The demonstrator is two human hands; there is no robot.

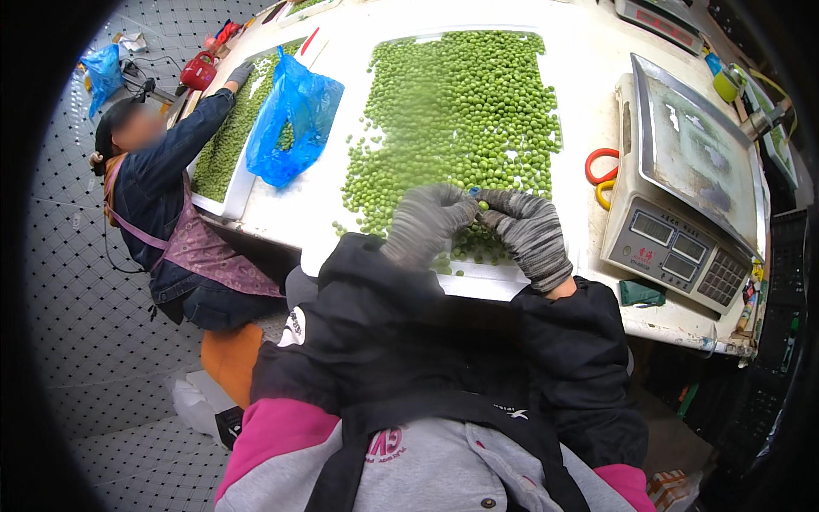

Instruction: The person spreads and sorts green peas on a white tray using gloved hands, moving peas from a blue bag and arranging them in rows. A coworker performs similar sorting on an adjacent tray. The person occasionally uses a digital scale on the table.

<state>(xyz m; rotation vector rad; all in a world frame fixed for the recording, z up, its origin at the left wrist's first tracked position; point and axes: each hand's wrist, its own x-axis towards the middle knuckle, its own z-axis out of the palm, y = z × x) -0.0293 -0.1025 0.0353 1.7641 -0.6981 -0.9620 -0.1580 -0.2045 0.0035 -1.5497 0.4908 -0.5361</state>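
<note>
Both my hands wear grey striped knit gloves and meet over the near edge of a white foam tray [490, 283] spread with round green peas [503, 102]. My left hand [426, 226] is blurred by motion, its fingers curled in toward the right fingertips; what it holds, if anything, is hidden. With thumb and fingers pressed together, my right hand [531, 232] pinches a single green pea [484, 206]. A tiny blue bit [474, 192] shows beside the fingertips; its kind is too small to tell. Loose peas lie under and around both hands.
A digital scale [674, 247] stands at the right, with red-and-yellow scissor handles [603, 166] beside it. To the left lie a blue plastic bag [294, 119] and another pea tray [235, 198]. A co-worker [158, 192] in a patterned apron reaches over that tray.
</note>
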